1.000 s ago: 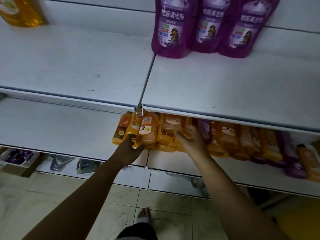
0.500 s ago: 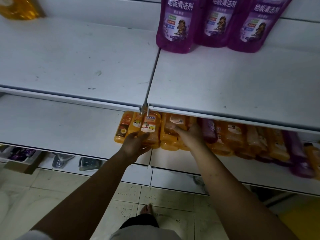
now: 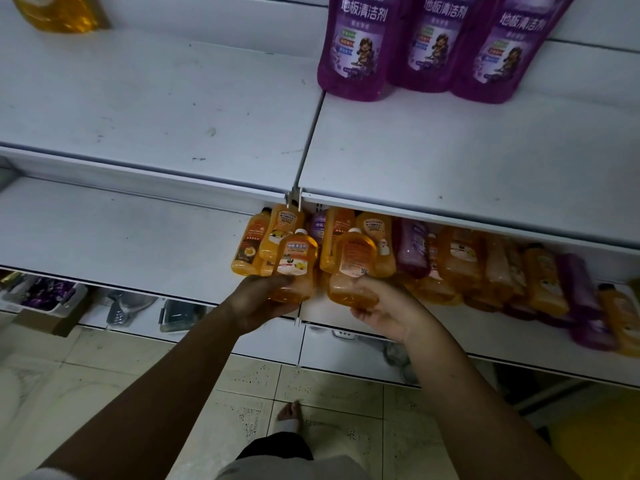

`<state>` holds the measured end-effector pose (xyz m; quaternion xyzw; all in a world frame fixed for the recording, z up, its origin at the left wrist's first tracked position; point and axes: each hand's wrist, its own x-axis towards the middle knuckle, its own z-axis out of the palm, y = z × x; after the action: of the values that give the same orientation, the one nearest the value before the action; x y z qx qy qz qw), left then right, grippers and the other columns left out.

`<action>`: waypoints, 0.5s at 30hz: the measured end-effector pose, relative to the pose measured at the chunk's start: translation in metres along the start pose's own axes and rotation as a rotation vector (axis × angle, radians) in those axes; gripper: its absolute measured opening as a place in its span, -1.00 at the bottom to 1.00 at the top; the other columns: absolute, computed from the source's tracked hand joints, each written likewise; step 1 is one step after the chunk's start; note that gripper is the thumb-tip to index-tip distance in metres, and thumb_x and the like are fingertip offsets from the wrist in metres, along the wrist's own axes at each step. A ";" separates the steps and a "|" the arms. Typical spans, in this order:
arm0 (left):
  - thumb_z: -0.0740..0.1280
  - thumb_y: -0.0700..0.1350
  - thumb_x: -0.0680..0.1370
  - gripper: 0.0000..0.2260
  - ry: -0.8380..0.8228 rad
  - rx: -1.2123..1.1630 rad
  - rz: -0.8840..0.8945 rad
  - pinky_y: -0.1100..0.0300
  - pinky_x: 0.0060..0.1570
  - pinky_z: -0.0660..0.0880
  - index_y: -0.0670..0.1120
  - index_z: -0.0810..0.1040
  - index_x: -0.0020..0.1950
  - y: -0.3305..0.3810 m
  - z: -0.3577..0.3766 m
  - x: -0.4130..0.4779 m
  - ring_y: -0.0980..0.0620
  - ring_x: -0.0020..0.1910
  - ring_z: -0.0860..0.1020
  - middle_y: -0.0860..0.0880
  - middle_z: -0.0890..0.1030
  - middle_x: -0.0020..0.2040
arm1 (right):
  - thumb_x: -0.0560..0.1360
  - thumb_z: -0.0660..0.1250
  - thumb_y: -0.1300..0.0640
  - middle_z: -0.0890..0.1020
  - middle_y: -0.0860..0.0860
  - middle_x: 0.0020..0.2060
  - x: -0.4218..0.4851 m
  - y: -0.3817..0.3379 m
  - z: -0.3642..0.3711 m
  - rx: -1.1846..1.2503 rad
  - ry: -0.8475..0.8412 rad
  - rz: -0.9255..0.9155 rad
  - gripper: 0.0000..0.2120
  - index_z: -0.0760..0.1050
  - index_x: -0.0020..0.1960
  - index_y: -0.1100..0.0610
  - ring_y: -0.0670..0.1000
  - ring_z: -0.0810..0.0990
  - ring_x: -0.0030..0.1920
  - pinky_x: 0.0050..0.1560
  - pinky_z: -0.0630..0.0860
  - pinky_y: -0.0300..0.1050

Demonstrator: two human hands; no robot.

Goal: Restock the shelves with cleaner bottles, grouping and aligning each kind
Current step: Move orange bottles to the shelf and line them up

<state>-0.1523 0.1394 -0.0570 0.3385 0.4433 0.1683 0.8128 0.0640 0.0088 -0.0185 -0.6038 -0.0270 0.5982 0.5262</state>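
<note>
Our L hand (image 3: 263,301) grips left orange bottle (image 3: 295,261), R hand (image 3: 386,308) right orange bottle (image 3: 354,266), at shelf (image 3: 121,244) front edge; next we prob. align both w/ orange group.

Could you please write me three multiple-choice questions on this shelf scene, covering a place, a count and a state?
1. Where do the large purple bottles stand? A) upper shelf, right section B) floor C) lower shelf
2. How many are there? A) two B) three C) five
3. What is the right hand doing? A) hanging idle B) pressing the shelf C) gripping an orange bottle
Answers: 1 A, they stand at the back of the upper right board; 2 B, three labels show side by side; 3 C, it curls round the bottle's base.
</note>
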 end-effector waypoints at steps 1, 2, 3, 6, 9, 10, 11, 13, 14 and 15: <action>0.47 -0.22 0.54 -0.57 -0.016 0.005 -0.015 -0.16 0.14 0.66 -0.05 0.53 0.39 -0.004 -0.002 -0.005 -0.25 0.23 0.67 -0.17 0.68 0.27 | 0.52 0.43 0.34 0.64 0.21 0.20 -0.007 0.002 -0.003 0.036 -0.054 0.042 -0.69 0.55 0.23 0.14 0.17 0.62 0.16 0.08 0.59 0.01; 0.50 -0.22 0.51 -0.53 -0.028 0.016 -0.027 -0.13 0.11 0.67 -0.09 0.53 0.40 -0.008 -0.003 -0.010 -0.24 0.21 0.69 -0.20 0.67 0.28 | 0.53 0.40 0.37 0.66 0.23 0.18 -0.014 0.004 -0.006 0.036 -0.107 0.063 -0.69 0.54 0.24 0.18 0.18 0.64 0.15 0.11 0.60 0.02; 0.54 -0.21 0.46 -0.47 -0.040 0.030 -0.030 -0.11 0.10 0.68 -0.13 0.51 0.42 -0.013 -0.005 -0.017 -0.24 0.21 0.69 -0.22 0.66 0.30 | 0.52 0.38 0.42 0.69 0.23 0.15 -0.020 0.008 -0.008 -0.004 -0.156 0.065 -0.67 0.55 0.26 0.21 0.18 0.67 0.14 0.11 0.63 0.02; 0.76 -0.17 0.17 -0.07 -0.087 0.045 -0.010 -0.19 0.17 0.64 -0.16 0.45 0.48 -0.028 -0.010 -0.037 -0.29 0.25 0.66 -0.26 0.63 0.33 | 0.42 0.41 0.53 0.72 0.22 0.16 -0.035 0.023 -0.013 -0.189 -0.234 -0.025 -0.53 0.57 0.28 0.23 0.22 0.70 0.20 0.16 0.64 0.08; 0.79 -0.13 0.08 0.05 -0.133 0.072 0.081 -0.25 0.21 0.61 -0.09 0.43 0.51 -0.039 -0.009 -0.066 -0.31 0.30 0.63 -0.25 0.62 0.35 | 0.30 0.54 0.49 0.73 0.14 0.15 -0.054 0.032 -0.016 -0.391 -0.189 -0.151 -0.37 0.55 0.30 0.12 0.21 0.68 0.22 0.32 0.55 0.23; 0.79 -0.11 0.10 0.04 -0.141 0.085 0.115 -0.25 0.23 0.59 -0.07 0.42 0.51 -0.043 -0.008 -0.078 -0.31 0.32 0.61 -0.24 0.61 0.36 | 0.28 0.56 0.49 0.73 0.09 0.13 -0.062 0.034 -0.017 -0.467 -0.162 -0.200 -0.34 0.54 0.29 0.06 0.16 0.68 0.21 0.32 0.56 0.21; 0.77 -0.11 0.13 0.02 -0.144 0.096 0.154 -0.26 0.27 0.57 -0.06 0.41 0.52 -0.046 -0.008 -0.092 -0.31 0.33 0.60 -0.24 0.61 0.36 | 0.28 0.57 0.49 0.73 0.05 0.11 -0.070 0.037 -0.019 -0.524 -0.137 -0.241 -0.32 0.52 0.26 0.01 0.11 0.68 0.20 0.29 0.58 0.16; 0.73 -0.14 0.21 -0.05 -0.120 0.115 0.236 -0.31 0.34 0.51 -0.06 0.38 0.54 -0.052 -0.008 -0.120 -0.31 0.36 0.58 -0.25 0.59 0.38 | 0.29 0.58 0.48 0.73 -0.01 0.10 -0.089 0.043 -0.020 -0.574 -0.133 -0.309 -0.31 0.49 0.24 -0.05 0.06 0.68 0.19 0.25 0.60 0.11; 0.70 -0.17 0.24 -0.08 -0.084 0.123 0.279 -0.34 0.35 0.49 -0.07 0.38 0.54 -0.055 -0.006 -0.135 -0.31 0.36 0.58 -0.25 0.59 0.37 | 0.29 0.59 0.47 0.73 -0.03 0.09 -0.098 0.048 -0.020 -0.579 -0.144 -0.335 -0.32 0.49 0.23 -0.07 0.04 0.69 0.18 0.23 0.62 0.10; 0.67 -0.19 0.25 -0.11 -0.041 0.127 0.320 -0.34 0.35 0.49 -0.08 0.39 0.53 -0.058 -0.004 -0.152 -0.31 0.35 0.58 -0.24 0.61 0.36 | 0.30 0.59 0.45 0.74 -0.04 0.07 -0.108 0.053 -0.018 -0.589 -0.154 -0.361 -0.33 0.49 0.22 -0.09 0.02 0.70 0.16 0.17 0.64 0.06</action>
<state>-0.2407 0.0127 -0.0069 0.4589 0.3769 0.2603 0.7613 0.0158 -0.0972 0.0165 -0.6683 -0.3441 0.5058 0.4231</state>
